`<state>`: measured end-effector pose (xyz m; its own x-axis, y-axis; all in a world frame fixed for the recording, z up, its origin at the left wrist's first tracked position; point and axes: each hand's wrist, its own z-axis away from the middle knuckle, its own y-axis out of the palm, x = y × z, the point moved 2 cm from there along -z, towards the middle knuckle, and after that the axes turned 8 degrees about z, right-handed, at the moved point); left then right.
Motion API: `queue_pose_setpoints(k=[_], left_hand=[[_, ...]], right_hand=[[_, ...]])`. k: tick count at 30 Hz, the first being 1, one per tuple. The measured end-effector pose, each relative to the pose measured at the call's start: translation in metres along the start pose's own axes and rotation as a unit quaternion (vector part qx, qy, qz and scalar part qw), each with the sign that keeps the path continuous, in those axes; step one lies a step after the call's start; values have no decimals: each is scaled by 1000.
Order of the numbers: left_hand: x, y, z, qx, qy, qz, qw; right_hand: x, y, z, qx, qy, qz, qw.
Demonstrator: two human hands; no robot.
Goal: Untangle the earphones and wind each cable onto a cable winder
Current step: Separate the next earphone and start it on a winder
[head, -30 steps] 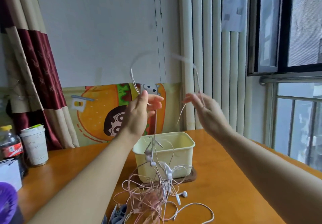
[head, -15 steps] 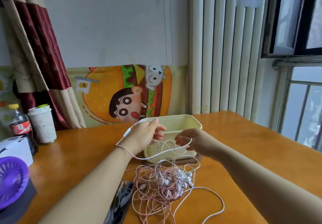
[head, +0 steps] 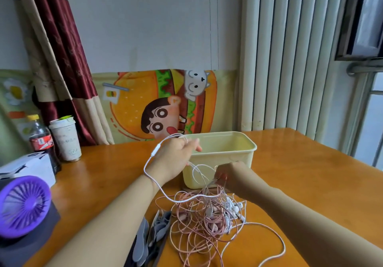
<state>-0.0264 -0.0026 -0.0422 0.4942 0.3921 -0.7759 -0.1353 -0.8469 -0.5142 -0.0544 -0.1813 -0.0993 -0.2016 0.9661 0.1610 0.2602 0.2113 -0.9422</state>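
The left hand [head: 176, 158] holds a white cable [head: 154, 152] looped over its fingers. The earphones [head: 207, 219] lie in a tangle on the table [head: 310, 173], just before the yellow box [head: 244, 148], and the right hand [head: 230, 175] pinches strands at its top.

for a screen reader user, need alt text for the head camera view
A person's left hand holds a white earphone cable while the right hand pinches the top of a tangle of pink and white earphones on an orange table in front of a yellow tub. Grey cable winders lie beside it.
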Motion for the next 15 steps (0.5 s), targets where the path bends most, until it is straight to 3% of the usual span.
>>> queue_pose_setpoints(k=[2, 6, 15], left_hand=[[6, 2, 5, 55, -4, -88, 995], [12, 25, 14, 177, -22, -160, 971], [21, 39, 19, 231, -26, -238, 943]], right_hand=[[-3, -11, 6, -32, -5, -17, 999], [-3, -27, 15, -66, -20, -59, 996], [-12, -47, 32, -113, -16, -74, 991]])
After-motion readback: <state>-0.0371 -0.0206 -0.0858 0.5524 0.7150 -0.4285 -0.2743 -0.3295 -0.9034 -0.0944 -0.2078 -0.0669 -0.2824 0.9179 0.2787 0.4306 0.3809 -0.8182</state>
